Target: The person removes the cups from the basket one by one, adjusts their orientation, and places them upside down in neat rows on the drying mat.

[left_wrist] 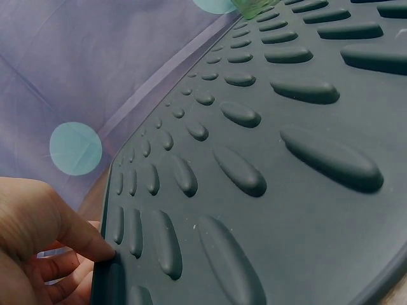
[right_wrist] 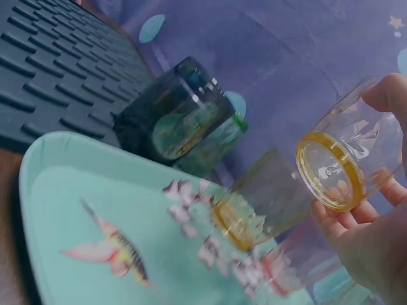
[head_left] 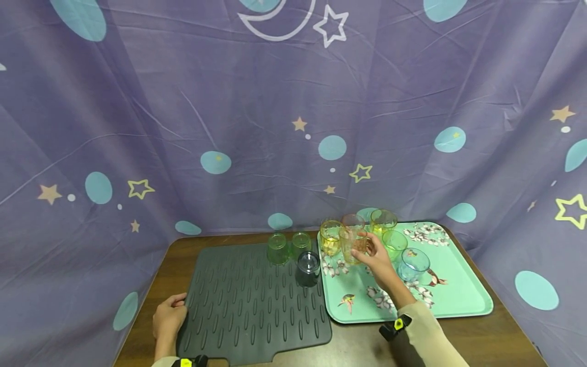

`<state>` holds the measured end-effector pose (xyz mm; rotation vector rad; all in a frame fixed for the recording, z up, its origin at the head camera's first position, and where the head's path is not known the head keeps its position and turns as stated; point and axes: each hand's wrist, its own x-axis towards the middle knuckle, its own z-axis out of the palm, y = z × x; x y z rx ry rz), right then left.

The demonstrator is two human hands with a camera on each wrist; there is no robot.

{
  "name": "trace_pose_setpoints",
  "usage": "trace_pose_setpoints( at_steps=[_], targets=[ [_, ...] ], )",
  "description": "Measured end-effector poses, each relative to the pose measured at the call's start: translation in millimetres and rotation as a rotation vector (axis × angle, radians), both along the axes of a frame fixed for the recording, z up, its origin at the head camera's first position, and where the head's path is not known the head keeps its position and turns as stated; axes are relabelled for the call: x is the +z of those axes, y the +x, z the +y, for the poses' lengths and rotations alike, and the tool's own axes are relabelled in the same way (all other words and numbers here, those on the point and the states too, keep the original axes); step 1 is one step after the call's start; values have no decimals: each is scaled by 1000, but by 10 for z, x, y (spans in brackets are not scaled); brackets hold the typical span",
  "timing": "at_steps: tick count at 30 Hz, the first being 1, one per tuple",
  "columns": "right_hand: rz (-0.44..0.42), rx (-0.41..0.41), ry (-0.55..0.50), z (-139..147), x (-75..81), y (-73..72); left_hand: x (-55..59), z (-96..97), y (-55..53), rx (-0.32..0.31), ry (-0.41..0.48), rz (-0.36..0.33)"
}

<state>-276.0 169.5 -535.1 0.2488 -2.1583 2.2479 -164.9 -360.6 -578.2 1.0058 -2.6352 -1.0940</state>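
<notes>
My right hand (head_left: 378, 259) grips a clear glass tumbler with a yellow base (right_wrist: 353, 162), thumb on one side and fingers on the other. The tumbler is upright, over the back left of the mint-green tray (head_left: 451, 300). Close by are a yellow glass (head_left: 330, 246) and a pink glass (head_left: 353, 220), partly hidden behind the held one. My left hand (head_left: 168, 317) pinches the left edge of the dark grey drying mat (head_left: 247, 316), thumb on its rim (left_wrist: 105, 273).
Two green glasses (head_left: 277, 250) and a dark grey glass (head_left: 308, 270) stand upside down on the mat's back right. Another yellow glass (head_left: 384, 218), a light green glass (head_left: 395, 245) and a blue glass (head_left: 414, 266) stand on the tray. A purple curtain (head_left: 257, 193) hangs behind the wooden table (head_left: 153, 275).
</notes>
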Motion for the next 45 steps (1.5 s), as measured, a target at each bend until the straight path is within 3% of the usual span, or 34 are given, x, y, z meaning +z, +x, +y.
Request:
trace_pose_setpoints(
  at_steps=[6, 17, 31, 37, 45],
  targets=[
    [23, 33, 36, -119, 184, -59, -4, -2, 10, 2, -1, 7],
    [190, 154, 189, -384, 488, -171, -24, -11, 1, -12, -4, -8],
    [442, 339, 709, -800, 945, -263, -11, -30, 3, -11, -4, 0],
    [504, 397, 854, -983, 1111, -256, -16, -38, 2, -17, 1, -2],
    [605, 436, 1037, -1181, 1203, -254, -9, -45, 2, -25, 11, -11]
  ],
)
